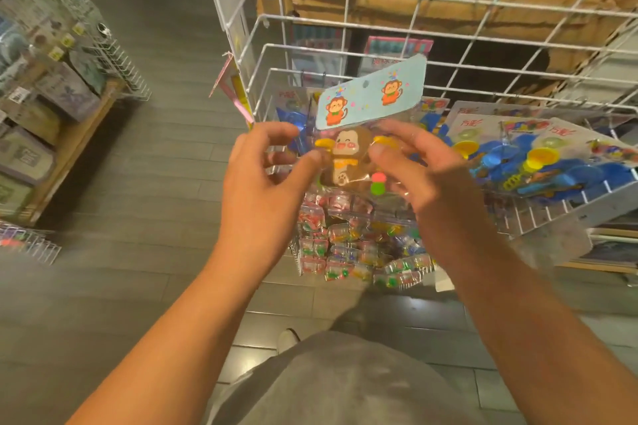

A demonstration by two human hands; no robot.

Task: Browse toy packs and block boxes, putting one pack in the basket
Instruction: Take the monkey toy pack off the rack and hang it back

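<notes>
Fingers curled, left hand (266, 179) and right hand (419, 176) pinching clear monkey toy pack (348, 155), pale blue header card tilted, brown wind-up monkey inside, above white wire rack (428, 55).

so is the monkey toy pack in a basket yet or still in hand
Still in hand: both hands, left and right, pinch the monkey pack in front of the wire rack.

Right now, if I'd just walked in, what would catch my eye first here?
Dead centre, the hands, left and right, pinch a clear monkey toy pack with a pale blue monkey card on top. Behind it, to the right, blue and yellow toy packs lie in a white wire rack, with small bright packets heaped below.
</notes>
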